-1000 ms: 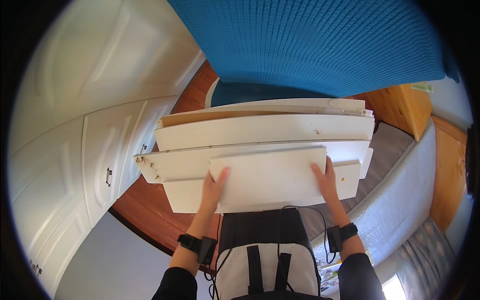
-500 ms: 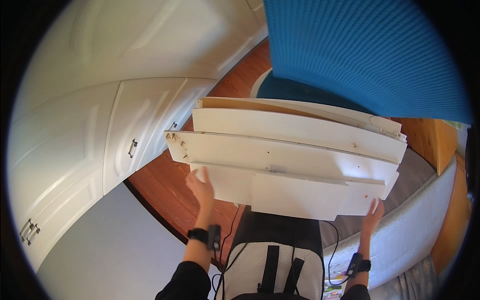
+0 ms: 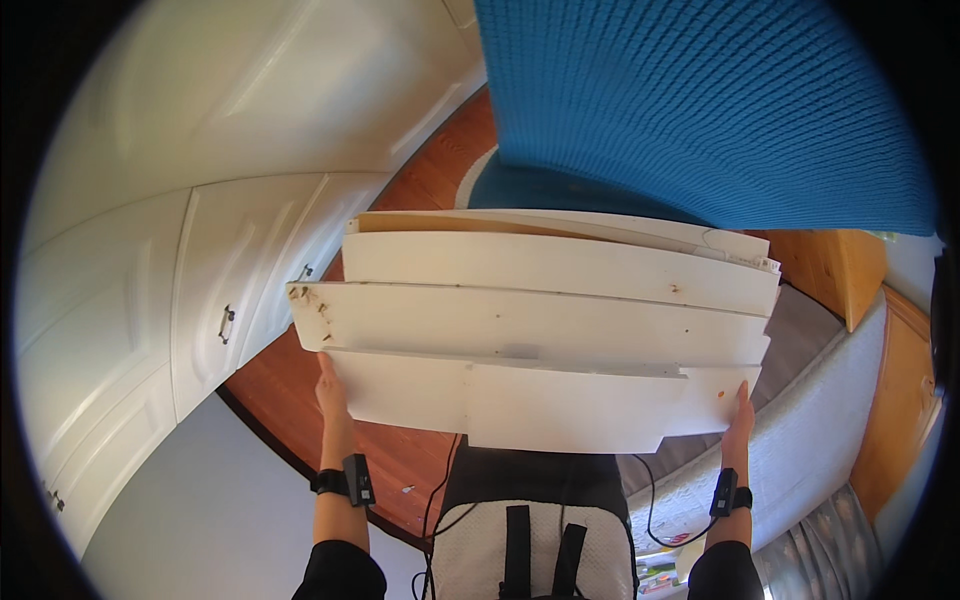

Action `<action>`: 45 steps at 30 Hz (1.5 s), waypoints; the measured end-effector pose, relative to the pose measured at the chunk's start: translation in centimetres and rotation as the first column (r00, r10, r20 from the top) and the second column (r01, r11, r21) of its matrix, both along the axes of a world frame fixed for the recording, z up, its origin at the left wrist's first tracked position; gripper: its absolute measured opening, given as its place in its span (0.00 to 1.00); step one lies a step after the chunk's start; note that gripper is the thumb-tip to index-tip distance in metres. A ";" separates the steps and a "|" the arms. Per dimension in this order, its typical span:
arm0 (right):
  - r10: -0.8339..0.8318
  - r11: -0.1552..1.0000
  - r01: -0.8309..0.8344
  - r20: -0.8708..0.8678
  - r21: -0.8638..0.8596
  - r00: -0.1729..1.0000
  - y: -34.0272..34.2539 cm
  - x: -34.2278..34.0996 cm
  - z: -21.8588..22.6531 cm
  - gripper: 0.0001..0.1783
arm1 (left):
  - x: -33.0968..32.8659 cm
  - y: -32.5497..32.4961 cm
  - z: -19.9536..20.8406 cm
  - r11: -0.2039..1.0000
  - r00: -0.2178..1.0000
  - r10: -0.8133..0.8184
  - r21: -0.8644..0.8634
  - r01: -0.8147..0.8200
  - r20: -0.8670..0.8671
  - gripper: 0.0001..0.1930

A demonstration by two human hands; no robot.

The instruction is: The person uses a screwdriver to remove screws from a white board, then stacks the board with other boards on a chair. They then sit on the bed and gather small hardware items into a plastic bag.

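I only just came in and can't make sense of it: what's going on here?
A person is handling a group of white boards bare-handed. The left hand and right hand are at opposite ends of a long board; how firmly they grip is hard to tell. A shorter board is in front of it, with others overlapping behind.

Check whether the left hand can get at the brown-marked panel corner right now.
Probably yes: in view, the left hand is at the left end of a white panel, just below the brown-marked corner. Nothing visible covers that corner; depth is uncertain.
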State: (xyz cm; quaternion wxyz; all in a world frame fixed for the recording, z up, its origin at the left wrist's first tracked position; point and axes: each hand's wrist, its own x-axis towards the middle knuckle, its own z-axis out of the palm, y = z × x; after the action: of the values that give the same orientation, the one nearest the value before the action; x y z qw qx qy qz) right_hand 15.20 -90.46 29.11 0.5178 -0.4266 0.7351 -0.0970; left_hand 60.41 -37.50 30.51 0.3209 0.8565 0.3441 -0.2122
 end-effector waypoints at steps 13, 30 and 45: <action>0.073 0.789 -0.397 -0.570 -0.470 0.819 -7.2 2.9 -1.3 0.24 | 1.5 -8.0 4.3 0.513 0.510 -0.819 0.733 0.448 0.261 0.23; 0.514 0.858 -0.514 -0.015 -0.003 0.857 -3.4 4.0 2.8 0.26 | -59.8 18.1 9.7 0.788 0.681 0.527 0.593 -0.167 -0.508 0.31; 0.898 0.403 -0.909 0.235 -0.104 0.372 16.3 19.6 11.2 0.27 | -92.2 5.5 -4.9 -0.617 0.163 0.785 -0.776 0.129 -0.597 0.20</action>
State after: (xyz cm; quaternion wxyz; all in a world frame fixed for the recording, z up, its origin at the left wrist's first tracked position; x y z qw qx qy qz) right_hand 34.77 -74.12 40.36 0.5847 -0.7309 0.3117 0.1635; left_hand -31.79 -31.98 25.56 0.9275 -0.0984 0.3265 0.1530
